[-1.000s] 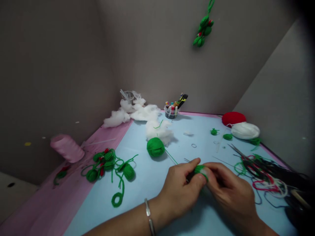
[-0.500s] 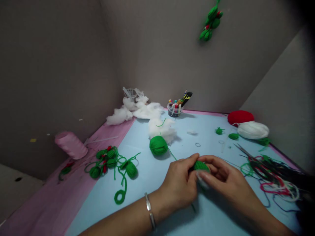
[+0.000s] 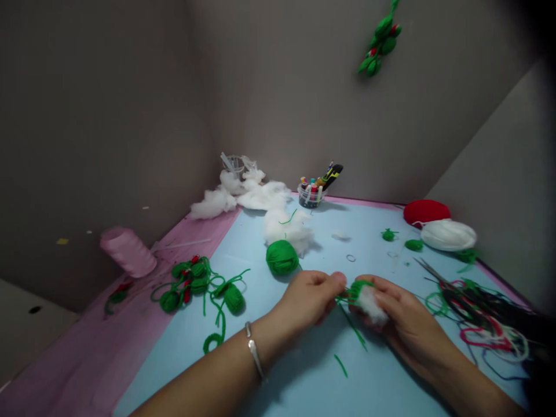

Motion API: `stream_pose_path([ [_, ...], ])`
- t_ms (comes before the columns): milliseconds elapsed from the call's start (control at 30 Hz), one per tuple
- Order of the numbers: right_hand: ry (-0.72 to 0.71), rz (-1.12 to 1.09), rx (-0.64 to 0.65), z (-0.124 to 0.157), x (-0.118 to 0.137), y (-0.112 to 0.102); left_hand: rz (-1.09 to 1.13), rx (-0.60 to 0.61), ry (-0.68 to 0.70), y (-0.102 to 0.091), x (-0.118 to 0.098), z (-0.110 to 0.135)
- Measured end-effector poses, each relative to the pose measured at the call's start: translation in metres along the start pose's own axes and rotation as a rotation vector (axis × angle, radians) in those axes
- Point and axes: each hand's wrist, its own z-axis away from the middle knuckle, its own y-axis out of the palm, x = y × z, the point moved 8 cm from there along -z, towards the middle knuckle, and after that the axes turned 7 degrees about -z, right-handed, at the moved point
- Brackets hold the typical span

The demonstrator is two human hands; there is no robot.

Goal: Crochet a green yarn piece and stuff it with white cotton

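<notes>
My right hand (image 3: 406,313) is closed around a small green crochet piece (image 3: 358,288), with a tuft of white stuffing (image 3: 372,305) showing at its near side. To its left, my left hand (image 3: 309,296), a silver bangle on the wrist, pinches green yarn at the edge of the piece. Loose green yarn ends (image 3: 354,329) hang below the fingers, and a short cut strand (image 3: 341,366) lies on the blue tabletop (image 3: 313,376). Beyond my left hand sits a green yarn ball (image 3: 282,258), touching a heap of white stuffing (image 3: 284,227).
Finished green-and-red crochet pieces (image 3: 191,278) lie at left near a pink thread cone (image 3: 128,252). At right are scissors (image 3: 434,271), tangled yarn scraps (image 3: 495,339), and red (image 3: 426,212) and white yarn balls (image 3: 449,235). A pen cup (image 3: 310,196) stands at the back.
My hands have moved apart a little, the left going leftward and now pinching yarn. The crochet piece has turned, so more of its white stuffing shows. The view has shifted slightly.
</notes>
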Motion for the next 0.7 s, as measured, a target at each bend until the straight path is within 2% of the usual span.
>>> stream_pose_path([
  [100,-0.011,0.029,0.023,0.000,-0.001,0.001,-0.226,-0.004,0.089,0.000,-0.003,-0.002],
  [267,-0.011,0.167,0.102,0.005,-0.005,0.005,-0.374,0.144,0.067,0.007,0.008,0.000],
  [367,-0.052,0.268,0.108,0.008,-0.003,0.006,-0.440,0.216,0.073,0.014,0.011,0.005],
  [533,-0.152,0.434,0.049,0.010,0.007,0.006,-0.465,0.263,0.196,0.028,0.007,0.007],
  [700,-0.309,0.522,-0.083,0.016,0.020,-0.003,-0.450,0.315,0.222,0.034,0.008,0.008],
])
